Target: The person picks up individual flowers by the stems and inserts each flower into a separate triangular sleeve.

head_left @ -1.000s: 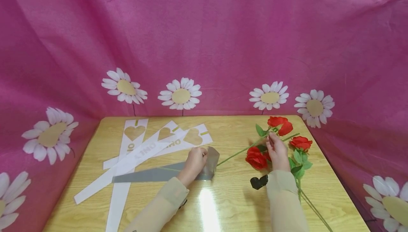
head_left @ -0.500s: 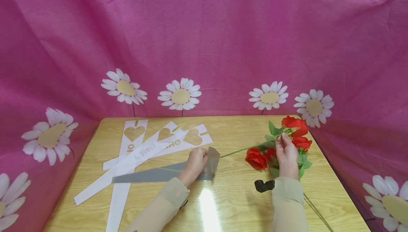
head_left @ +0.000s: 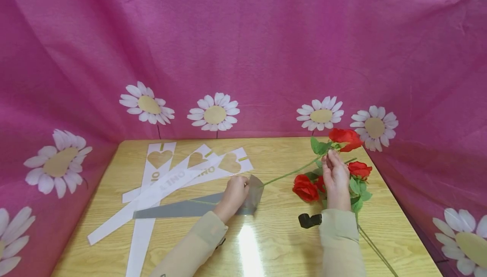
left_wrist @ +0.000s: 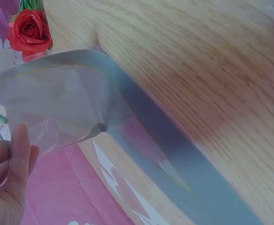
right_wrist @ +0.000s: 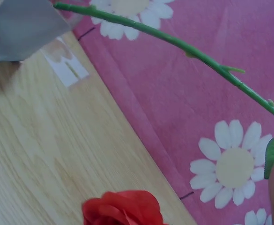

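Observation:
My left hand (head_left: 233, 196) pinches the rim of a flower sleeve (head_left: 171, 210), clear with grey borders, that tapers away to the left. In the left wrist view its mouth gapes and my fingers (left_wrist: 18, 159) hold the clear film edge. My right hand (head_left: 336, 179) holds a red artificial rose (head_left: 344, 139) by the stem just under the bloom, at the table's right side. The green stem (right_wrist: 174, 41) slants down to the left, its tip right at the sleeve's mouth.
Several white flower sleeves (head_left: 141, 247) with gold hearts lie crossed on the left of the wooden table (head_left: 281, 243). More red roses (head_left: 305, 187) lie at the right, beneath and beside my right hand. A pink cloth with daisies (head_left: 243, 57) surrounds the table.
My right hand first moved right with the rose, then came back slightly left and up. The stem tip rose from low at the sleeve's mouth to higher up. My left hand stayed put.

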A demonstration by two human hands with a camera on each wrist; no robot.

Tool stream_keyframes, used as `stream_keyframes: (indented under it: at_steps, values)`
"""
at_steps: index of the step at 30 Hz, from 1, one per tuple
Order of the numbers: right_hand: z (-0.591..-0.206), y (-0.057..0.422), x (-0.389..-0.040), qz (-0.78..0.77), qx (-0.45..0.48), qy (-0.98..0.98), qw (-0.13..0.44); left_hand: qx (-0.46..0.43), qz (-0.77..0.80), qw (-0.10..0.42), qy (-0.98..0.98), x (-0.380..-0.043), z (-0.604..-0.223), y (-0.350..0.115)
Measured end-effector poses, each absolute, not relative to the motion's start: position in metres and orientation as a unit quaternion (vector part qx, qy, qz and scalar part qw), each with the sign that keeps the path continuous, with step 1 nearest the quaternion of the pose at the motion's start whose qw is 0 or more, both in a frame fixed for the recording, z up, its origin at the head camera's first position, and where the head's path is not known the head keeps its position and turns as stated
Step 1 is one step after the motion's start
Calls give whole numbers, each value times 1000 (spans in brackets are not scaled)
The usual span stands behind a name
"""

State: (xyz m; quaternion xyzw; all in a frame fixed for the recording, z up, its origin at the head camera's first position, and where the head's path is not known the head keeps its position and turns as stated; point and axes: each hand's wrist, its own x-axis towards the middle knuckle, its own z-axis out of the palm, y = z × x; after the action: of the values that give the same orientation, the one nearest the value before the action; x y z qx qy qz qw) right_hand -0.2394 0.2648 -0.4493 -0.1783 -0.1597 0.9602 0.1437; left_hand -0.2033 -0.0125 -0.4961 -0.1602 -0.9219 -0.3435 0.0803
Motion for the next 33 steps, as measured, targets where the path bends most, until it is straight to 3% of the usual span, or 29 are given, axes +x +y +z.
stream_keyframes:
  at_steps: [26, 33]
  values:
    - [-450, 209, -232, 938, -72, -311, 134, -157, -373, 47, -913, -206, -490, -4]
    - [-455, 203, -231, 931, -81, -337, 112, -144, -382, 46, -912, -207, -484, -1]
